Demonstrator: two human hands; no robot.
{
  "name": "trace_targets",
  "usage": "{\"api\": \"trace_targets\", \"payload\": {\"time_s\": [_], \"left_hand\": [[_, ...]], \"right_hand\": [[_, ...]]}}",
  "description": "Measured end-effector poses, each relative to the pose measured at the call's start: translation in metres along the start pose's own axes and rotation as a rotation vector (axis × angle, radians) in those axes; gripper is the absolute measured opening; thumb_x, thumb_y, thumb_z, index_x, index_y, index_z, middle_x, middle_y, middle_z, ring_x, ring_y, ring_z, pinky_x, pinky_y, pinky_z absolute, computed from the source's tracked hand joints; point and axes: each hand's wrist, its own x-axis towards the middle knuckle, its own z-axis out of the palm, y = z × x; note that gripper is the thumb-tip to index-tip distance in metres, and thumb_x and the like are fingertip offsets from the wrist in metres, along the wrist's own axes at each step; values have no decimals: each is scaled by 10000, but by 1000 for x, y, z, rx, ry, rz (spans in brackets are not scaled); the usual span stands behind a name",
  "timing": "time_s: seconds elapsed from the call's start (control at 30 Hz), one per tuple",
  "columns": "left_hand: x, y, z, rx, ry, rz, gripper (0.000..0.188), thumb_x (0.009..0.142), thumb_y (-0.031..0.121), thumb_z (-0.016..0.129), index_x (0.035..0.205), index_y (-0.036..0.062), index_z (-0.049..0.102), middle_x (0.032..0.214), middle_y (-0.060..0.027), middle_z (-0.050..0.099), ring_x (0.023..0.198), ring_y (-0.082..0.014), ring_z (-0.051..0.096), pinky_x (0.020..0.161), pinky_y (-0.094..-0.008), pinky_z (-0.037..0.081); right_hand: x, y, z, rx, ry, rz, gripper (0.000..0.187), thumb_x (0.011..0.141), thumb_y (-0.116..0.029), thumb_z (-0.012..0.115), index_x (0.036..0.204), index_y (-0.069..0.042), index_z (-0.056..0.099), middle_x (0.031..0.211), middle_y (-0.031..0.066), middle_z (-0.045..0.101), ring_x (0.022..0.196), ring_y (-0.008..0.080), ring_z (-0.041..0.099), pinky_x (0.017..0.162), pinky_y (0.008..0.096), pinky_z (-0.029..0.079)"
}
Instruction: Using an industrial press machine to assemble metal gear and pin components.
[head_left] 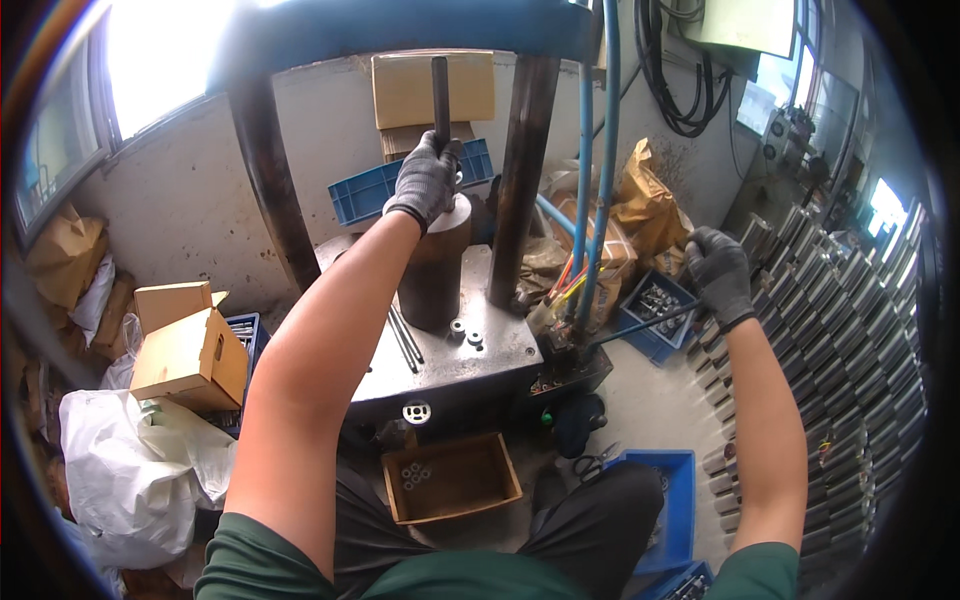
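In a grey glove, my left hand (428, 180) is closed round a dark upright rod (440, 95) above a thick metal cylinder (436, 270). The cylinder stands on the metal bed (470, 370) of a press with dark columns. My right hand (718, 272), gloved too, is closed at the outer end of a thin lever (645, 325) that slopes up from the machine's right side. Two small metal rings (475, 338) and some thin rods (405, 338) lie on the bed by the cylinder's foot. The rod's lower end is hidden by my left hand.
A wooden tray (452, 516) with several small rings sits below the bed. Blue bins (680, 500) stand at right, beside stacked metal bars (840, 370). Blue pipes (606, 150) rise beside the right column (522, 170). A carton (192, 360) and white sack (120, 470) are at left.
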Motion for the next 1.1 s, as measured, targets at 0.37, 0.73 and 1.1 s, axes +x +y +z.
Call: {"api": "trace_targets", "payload": {"time_s": [0.37,0.73,1.1], "left_hand": [[-254,-40,21,-994,-236,-54,521,1003,487,637,1175,1,557,768,-72,614,624,-201,602,584,-355,521],[-313,-127,23,-1062,-87,-1177,230,1028,302,536,959,115,652,771,-24,669,668,-167,663,619,-360,598],[-376,-116,28,-881,-555,-1143,429,986,531,647,991,103,669,829,-20,682,718,-130,653,670,-286,556]], "right_hand": [[-120,-16,-46,85,-120,-254,109,838,-89,723,932,-46,689,846,169,682,795,366,678,728,438,547],[-168,-169,16,524,-319,-441,298,768,3,741,1057,-32,679,942,181,698,832,355,696,745,398,569],[-211,-175,87,961,-867,270,265,993,-136,659,1210,16,675,1036,100,747,904,167,691,827,300,559]]}}
